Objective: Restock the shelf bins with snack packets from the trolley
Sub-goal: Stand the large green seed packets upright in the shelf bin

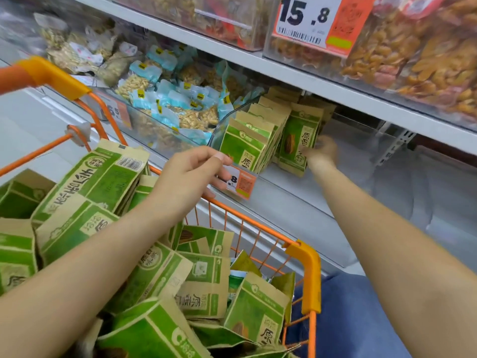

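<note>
Now, starting at the left, our trolley is heaped with green-and-brown snack packets, lying loose at all angles inside its orange frame. Above it, the neighbouring bin on the shelf holds pale blue packs of nuts. Our left hand hovers over the trolley's far rail, just in front of the orange price tag; its fingers are loosely curled and hold nothing that we can make out. Further right, the clear shelf bin carries a row of the same green packets standing upright. Our right hand, blurred, reaches into that bin and appears to grip one upright packet at its lower edge, beside the row; the exact finger hold is hard to tell. We judge the step in hand to be setting this packet into line. To its right the bin floor is bare. Next, we would need to stand the packet snug against the row, let go, and bring a hand back to the trolley for more.
</note>
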